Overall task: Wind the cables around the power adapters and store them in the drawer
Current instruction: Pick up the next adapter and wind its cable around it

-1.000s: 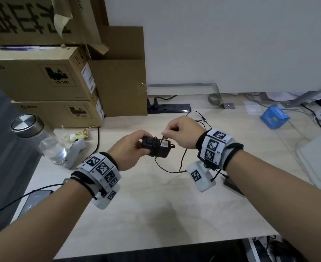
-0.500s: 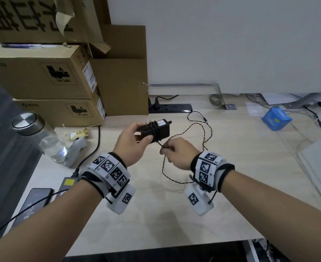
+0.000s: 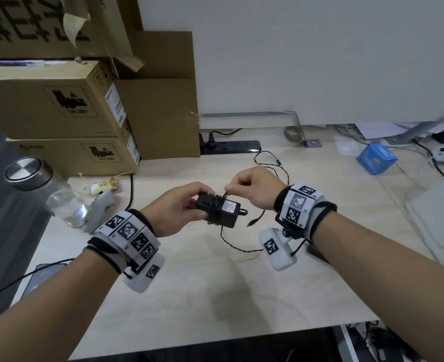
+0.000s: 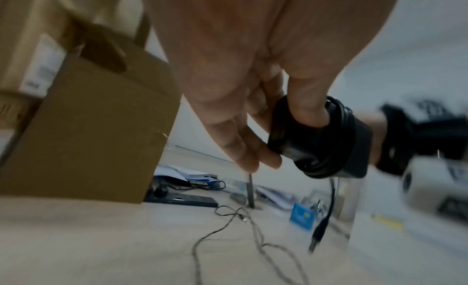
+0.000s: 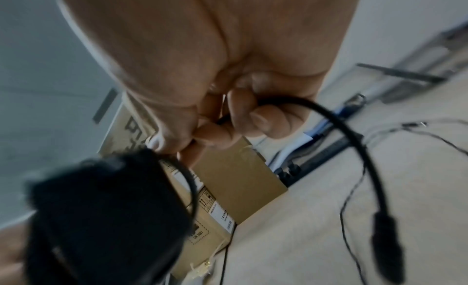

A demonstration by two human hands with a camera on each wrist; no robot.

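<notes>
A black power adapter (image 3: 219,209) (image 4: 326,141) (image 5: 101,219) is held above the desk, with several turns of its thin black cable wound round its middle. My left hand (image 3: 179,206) (image 4: 253,117) grips its left end between thumb and fingers. My right hand (image 3: 252,188) (image 5: 222,121) pinches the cable (image 5: 336,125) just above the adapter. The cable's free end with its plug (image 3: 255,221) (image 5: 387,241) (image 4: 317,234) hangs down beside the adapter. A second thin cable (image 3: 270,160) (image 4: 228,225) lies looped on the desk behind. No drawer is in view.
Stacked cardboard boxes (image 3: 59,111) fill the back left, with a black power strip (image 3: 231,147) against the wall. A glass bottle (image 3: 51,194) stands at the left, near a small grey device (image 3: 102,207). A blue box (image 3: 376,158) lies at the back right. The wooden desk (image 3: 215,288) ends near me.
My right hand has swung from below the adapter up and over it, carrying the cable round for another turn. The adapter has dropped slightly and the loose length is shorter.
</notes>
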